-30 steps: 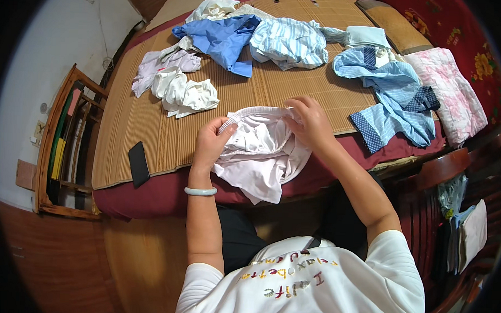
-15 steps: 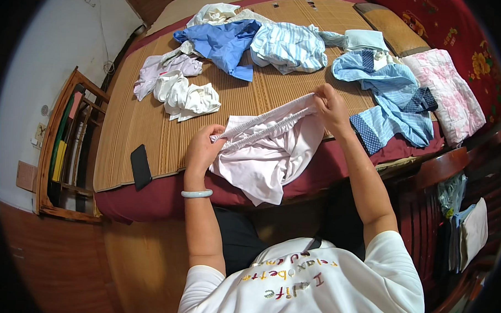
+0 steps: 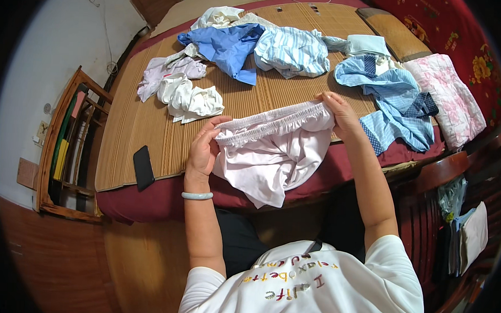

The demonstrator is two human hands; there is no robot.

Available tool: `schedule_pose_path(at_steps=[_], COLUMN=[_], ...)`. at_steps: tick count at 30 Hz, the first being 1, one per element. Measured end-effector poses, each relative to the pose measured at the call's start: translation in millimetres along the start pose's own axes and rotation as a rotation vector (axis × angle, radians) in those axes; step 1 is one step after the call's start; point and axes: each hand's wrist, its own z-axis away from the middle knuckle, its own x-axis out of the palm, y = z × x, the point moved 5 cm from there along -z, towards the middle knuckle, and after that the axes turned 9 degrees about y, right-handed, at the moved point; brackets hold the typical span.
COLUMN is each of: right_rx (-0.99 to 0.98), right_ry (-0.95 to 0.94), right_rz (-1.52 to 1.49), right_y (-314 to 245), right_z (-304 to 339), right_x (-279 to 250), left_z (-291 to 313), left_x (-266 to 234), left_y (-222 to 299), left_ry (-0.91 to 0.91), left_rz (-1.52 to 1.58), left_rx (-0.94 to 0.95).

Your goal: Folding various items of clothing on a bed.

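Note:
Pale pink shorts with a gathered elastic waistband hang over the near edge of the bed, stretched between my hands. My left hand, a pale bangle on its wrist, grips the left end of the waistband between thumb and fingers. At the other end my right hand pinches the waistband near its corner. The waistband faces away from me, and the legs drape towards me in loose folds. Left of my left hand, a black phone lies on the bamboo mat.
Crumpled white clothing, a blue garment and a striped shirt lie farther back. A light blue shirt with dotted trim and a folded pink-white quilt are at right. A wooden chair stands at the bed's right front.
The waistband has been pulled straighter and turned so its gathered outer side shows. My right hand has moved slightly right and nearer; the left-hand fingers have shifted along the edge.

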Motion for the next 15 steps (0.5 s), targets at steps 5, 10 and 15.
schedule_pose_path(at_steps=[5,10,15], right_rx=[0.029,-0.084,-0.584], right_ry=[-0.007,-0.136,-0.06], right_rz=[0.016,0.189,1.209], right_y=[-13,-16,-34], right_z=[9,8,28], right_x=[-1,-11,2], left_z=[4,6,8], left_x=[6,11,6], left_y=[-4,-4,1], left_ry=[0.032,-0.012,0.079], left_rz=[-0.25,-0.838,-1.276], left_rx=[0.111,0.325,0.399])
